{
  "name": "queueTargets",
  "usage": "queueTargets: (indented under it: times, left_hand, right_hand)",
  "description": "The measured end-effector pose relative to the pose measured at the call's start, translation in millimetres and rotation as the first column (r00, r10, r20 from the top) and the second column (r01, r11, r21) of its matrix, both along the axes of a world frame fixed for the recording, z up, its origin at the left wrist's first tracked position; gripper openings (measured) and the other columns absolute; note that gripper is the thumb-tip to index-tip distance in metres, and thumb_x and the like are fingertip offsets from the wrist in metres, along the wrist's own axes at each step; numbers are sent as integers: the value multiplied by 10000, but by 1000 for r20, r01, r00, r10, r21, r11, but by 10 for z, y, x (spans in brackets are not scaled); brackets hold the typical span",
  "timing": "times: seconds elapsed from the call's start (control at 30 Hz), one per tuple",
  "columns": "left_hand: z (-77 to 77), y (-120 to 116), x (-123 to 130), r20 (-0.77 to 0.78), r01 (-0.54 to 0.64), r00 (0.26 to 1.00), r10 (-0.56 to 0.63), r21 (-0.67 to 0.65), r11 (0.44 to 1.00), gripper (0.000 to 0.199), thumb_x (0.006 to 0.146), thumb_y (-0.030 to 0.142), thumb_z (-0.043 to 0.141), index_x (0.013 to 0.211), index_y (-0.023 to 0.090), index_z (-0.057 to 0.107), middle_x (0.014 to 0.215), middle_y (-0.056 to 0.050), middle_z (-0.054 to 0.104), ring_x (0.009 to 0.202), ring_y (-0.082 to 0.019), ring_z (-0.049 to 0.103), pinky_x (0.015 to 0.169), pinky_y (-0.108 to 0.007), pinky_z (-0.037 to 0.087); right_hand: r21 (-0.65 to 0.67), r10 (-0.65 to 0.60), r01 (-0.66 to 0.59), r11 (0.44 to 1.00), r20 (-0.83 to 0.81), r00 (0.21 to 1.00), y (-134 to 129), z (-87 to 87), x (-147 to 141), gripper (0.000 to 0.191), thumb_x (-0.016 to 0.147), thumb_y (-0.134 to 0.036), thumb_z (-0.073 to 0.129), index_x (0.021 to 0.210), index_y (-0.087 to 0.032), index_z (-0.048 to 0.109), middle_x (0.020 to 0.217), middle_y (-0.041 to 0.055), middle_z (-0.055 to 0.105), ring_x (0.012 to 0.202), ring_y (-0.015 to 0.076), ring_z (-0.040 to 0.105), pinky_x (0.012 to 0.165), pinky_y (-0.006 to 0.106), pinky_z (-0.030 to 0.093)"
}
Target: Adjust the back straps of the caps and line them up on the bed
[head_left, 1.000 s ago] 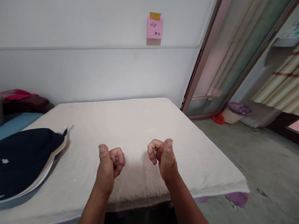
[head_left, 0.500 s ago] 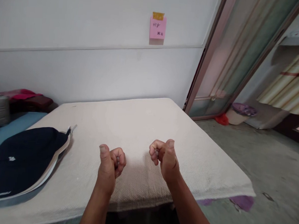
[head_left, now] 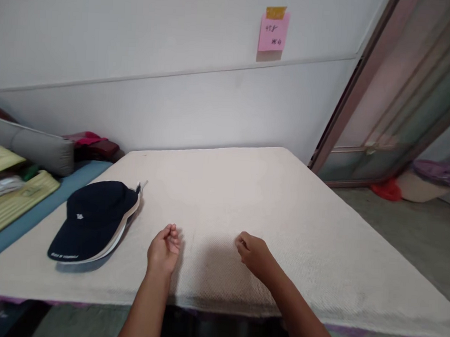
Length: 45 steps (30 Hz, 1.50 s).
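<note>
My left hand [head_left: 164, 251] is above the near part of the cream cloth-covered table [head_left: 216, 188], palm turned partly up, fingers curled in and thumb close to them. Nothing shows in it. To its right, my right hand [head_left: 254, 253] is closed in a loose fist with its back towards me, and no object shows in its fingers. A gap separates the two hands. Left of my left hand lies a stack of caps, a dark navy cap [head_left: 98, 214] on top with pale brims under it.
A blue surface [head_left: 73, 185] at the left bears a grey cushion [head_left: 41, 146] and yellow packages [head_left: 19, 203]. Behind the table stands a white wall with a pink note [head_left: 273, 32]. A sliding door [head_left: 382, 111] and a bin [head_left: 420, 186] are at the right.
My view has turned left, so the caps and note appear further right. Both hands have rolled from thumbs-up: the left palm now faces more upward, and the right hand shows its back.
</note>
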<state>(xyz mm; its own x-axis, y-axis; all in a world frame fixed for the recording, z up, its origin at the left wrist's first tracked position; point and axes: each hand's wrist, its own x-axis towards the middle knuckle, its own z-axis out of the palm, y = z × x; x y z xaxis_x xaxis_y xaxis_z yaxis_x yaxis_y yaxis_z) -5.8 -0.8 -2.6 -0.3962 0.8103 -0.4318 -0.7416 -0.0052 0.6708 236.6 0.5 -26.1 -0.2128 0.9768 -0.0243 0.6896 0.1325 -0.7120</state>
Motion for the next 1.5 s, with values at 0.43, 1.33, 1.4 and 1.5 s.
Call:
queueTargets:
  times: [0.43,1.33,1.4,1.5]
  left_hand:
    - [-139,-330,-1199,-203,-563,809,551,0,827,197,730,-13,427,655,165,464,570,46,484,450,-66,466,438,-177,357]
    - [-263,-388,-1424,-19,-520,854,520,-51,853,144,853,123,404,727,155,464,816,-56,613,832,-134,636,649,-227,547]
    - [-251,-366,-1424,14,-491,871,491,-40,870,140,857,145,405,732,150,468,838,-81,622,863,-159,640,644,-242,556]
    - [-236,-327,-1425,65,-455,888,456,-21,890,143,860,167,402,748,134,485,874,-118,632,875,-177,645,629,-245,562]
  right_hand:
    - [-40,141,-138,990,82,987,-30,-119,-274,139,794,-172,425,666,-175,479,680,39,596,611,141,492,545,257,264]
    - [-79,202,-192,978,148,968,-19,-125,-461,152,803,-174,418,669,-169,490,694,43,595,603,128,488,528,249,233]
    - [-74,208,-199,977,154,966,-20,-124,-459,151,801,-169,419,665,-168,486,686,41,590,598,126,482,528,250,229]
    - [-66,213,-205,976,155,965,-20,-140,-456,147,797,-166,422,662,-167,481,674,37,583,588,122,473,523,249,223]
